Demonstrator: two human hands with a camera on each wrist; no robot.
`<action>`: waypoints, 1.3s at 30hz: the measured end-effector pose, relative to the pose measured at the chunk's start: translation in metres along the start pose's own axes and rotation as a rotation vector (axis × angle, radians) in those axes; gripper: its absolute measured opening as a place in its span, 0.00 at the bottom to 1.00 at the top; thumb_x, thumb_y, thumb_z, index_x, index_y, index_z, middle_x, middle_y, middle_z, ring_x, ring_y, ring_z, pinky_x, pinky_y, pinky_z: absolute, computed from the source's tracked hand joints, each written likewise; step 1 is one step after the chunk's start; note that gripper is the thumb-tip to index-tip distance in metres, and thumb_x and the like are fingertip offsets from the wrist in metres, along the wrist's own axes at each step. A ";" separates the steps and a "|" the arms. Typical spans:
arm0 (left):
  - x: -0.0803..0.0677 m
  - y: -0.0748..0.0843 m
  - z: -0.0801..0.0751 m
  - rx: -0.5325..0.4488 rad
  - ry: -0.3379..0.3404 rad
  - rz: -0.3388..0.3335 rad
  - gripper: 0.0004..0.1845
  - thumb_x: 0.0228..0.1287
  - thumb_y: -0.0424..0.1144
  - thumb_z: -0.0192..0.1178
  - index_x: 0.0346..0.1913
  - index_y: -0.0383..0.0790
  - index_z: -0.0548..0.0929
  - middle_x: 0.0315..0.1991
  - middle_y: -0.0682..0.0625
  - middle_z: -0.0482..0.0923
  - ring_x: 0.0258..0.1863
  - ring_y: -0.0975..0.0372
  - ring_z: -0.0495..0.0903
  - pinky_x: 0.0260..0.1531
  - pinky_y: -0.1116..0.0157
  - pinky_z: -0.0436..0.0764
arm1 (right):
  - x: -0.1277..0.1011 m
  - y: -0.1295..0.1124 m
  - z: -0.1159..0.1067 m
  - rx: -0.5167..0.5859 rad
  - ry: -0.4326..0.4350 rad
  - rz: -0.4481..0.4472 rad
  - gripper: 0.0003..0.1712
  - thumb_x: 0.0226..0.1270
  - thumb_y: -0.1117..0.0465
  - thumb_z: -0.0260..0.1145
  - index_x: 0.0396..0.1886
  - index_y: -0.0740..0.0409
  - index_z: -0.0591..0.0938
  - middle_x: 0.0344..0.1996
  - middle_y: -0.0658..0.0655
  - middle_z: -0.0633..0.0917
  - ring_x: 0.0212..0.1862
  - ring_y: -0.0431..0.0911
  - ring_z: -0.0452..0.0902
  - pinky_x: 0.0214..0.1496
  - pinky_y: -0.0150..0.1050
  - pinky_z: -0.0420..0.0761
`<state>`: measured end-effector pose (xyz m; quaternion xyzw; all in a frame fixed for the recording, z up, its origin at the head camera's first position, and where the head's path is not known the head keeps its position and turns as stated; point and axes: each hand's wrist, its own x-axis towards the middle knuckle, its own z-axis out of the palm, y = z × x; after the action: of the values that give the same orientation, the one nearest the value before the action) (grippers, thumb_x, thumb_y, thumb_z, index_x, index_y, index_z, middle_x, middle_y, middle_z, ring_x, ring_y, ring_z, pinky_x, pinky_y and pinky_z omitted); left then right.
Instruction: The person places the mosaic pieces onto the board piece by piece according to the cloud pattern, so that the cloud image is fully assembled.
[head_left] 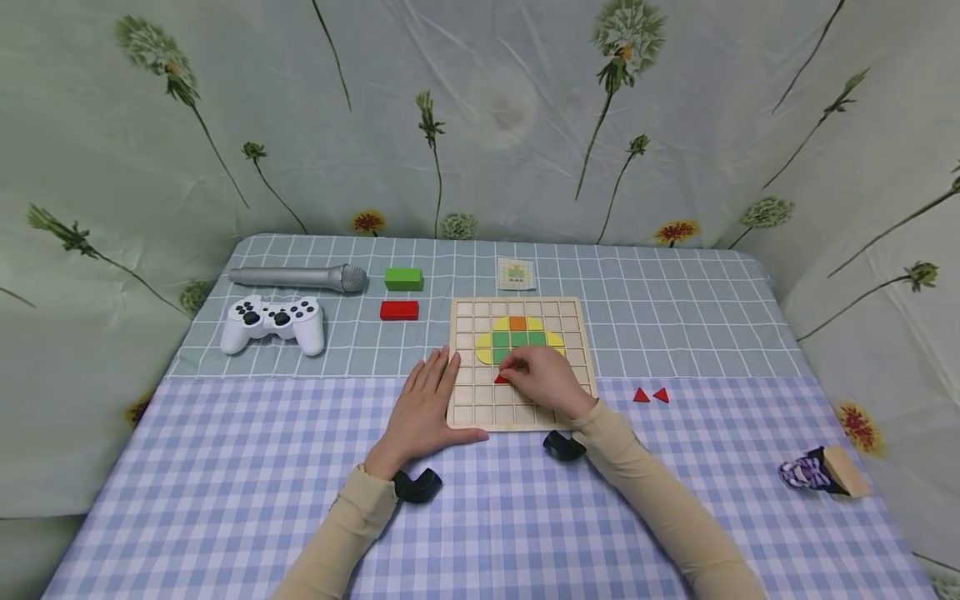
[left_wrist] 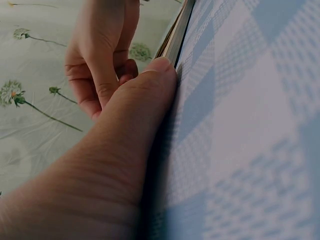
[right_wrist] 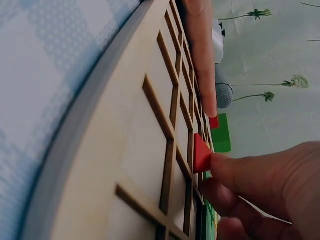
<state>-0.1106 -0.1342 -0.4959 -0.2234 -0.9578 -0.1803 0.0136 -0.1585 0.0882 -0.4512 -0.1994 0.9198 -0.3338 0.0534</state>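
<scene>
A wooden grid board [head_left: 468,408] lies on the table, with yellow, green and orange pieces set in its upper half. Between thumb and fingertips my right hand [head_left: 546,379] pinches a red triangle piece [right_wrist: 201,154], held at a grid cell just below the green squares. My left hand [head_left: 427,404] lies flat with straight fingers along the board's left edge, its thumb [left_wrist: 155,75] at the front edge. Two more red triangles [head_left: 650,396] lie on the cloth right of the board.
Behind the board is a small pattern card [head_left: 516,273]. To the left are a green block [head_left: 403,279], a red block [head_left: 399,311], a grey microphone [head_left: 292,277] and a white game controller [head_left: 273,323]. At far right lies a small pouch-like object [head_left: 821,472] with a dark printed front.
</scene>
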 end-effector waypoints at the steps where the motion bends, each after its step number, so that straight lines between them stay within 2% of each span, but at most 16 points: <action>1: 0.000 0.000 0.000 0.001 0.000 0.000 0.65 0.44 0.77 0.56 0.75 0.36 0.47 0.75 0.42 0.43 0.73 0.54 0.39 0.70 0.59 0.37 | 0.000 0.000 0.000 -0.020 0.009 0.000 0.03 0.60 0.61 0.70 0.29 0.54 0.87 0.29 0.46 0.83 0.34 0.41 0.78 0.39 0.38 0.78; 7: 0.001 -0.001 0.002 0.003 0.011 0.007 0.65 0.44 0.78 0.55 0.75 0.35 0.48 0.75 0.41 0.44 0.73 0.54 0.40 0.70 0.58 0.38 | 0.000 0.000 0.002 -0.075 0.044 -0.001 0.03 0.57 0.61 0.72 0.25 0.51 0.88 0.27 0.46 0.82 0.34 0.42 0.77 0.36 0.38 0.78; 14: 0.001 0.000 0.003 -0.005 0.019 0.017 0.65 0.44 0.79 0.53 0.75 0.35 0.48 0.74 0.41 0.43 0.73 0.53 0.40 0.70 0.58 0.39 | -0.013 0.014 -0.013 -0.004 0.038 0.014 0.02 0.57 0.59 0.72 0.29 0.52 0.87 0.25 0.44 0.78 0.29 0.41 0.72 0.32 0.36 0.73; 20: 0.001 0.000 0.003 -0.007 0.012 0.013 0.65 0.44 0.79 0.54 0.75 0.36 0.47 0.75 0.41 0.42 0.73 0.54 0.39 0.70 0.58 0.38 | -0.040 0.040 -0.046 0.030 0.116 0.072 0.04 0.56 0.61 0.72 0.31 0.56 0.87 0.24 0.47 0.78 0.25 0.43 0.69 0.26 0.36 0.70; 27: -0.001 -0.001 0.003 -0.009 0.020 0.018 0.65 0.44 0.79 0.53 0.75 0.35 0.48 0.74 0.41 0.43 0.73 0.53 0.41 0.70 0.57 0.40 | -0.075 0.075 -0.080 -0.045 0.211 0.155 0.07 0.58 0.61 0.71 0.33 0.60 0.86 0.24 0.50 0.79 0.21 0.42 0.71 0.23 0.36 0.69; 31: -0.001 -0.001 0.002 -0.007 0.017 0.009 0.65 0.44 0.79 0.54 0.75 0.35 0.48 0.75 0.41 0.43 0.73 0.53 0.40 0.70 0.57 0.39 | -0.093 0.086 -0.093 -0.072 0.215 0.248 0.10 0.57 0.60 0.72 0.35 0.61 0.86 0.24 0.50 0.79 0.21 0.43 0.71 0.23 0.37 0.69; 34: -0.001 -0.001 0.001 -0.001 0.012 0.003 0.65 0.43 0.78 0.56 0.75 0.36 0.48 0.75 0.41 0.43 0.73 0.54 0.40 0.70 0.58 0.38 | -0.102 0.092 -0.098 -0.093 0.202 0.301 0.12 0.55 0.58 0.73 0.34 0.62 0.86 0.23 0.50 0.77 0.23 0.44 0.68 0.22 0.36 0.66; 39: 0.000 -0.001 0.002 0.008 0.004 0.005 0.65 0.43 0.78 0.56 0.75 0.37 0.47 0.75 0.42 0.42 0.73 0.54 0.39 0.70 0.59 0.37 | -0.112 0.098 -0.098 -0.101 0.172 0.333 0.11 0.52 0.58 0.75 0.30 0.61 0.86 0.22 0.49 0.75 0.23 0.44 0.65 0.22 0.35 0.64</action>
<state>-0.1110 -0.1342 -0.4976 -0.2252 -0.9580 -0.1768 0.0167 -0.1114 0.2593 -0.4421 -0.0175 0.9568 -0.2895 0.0192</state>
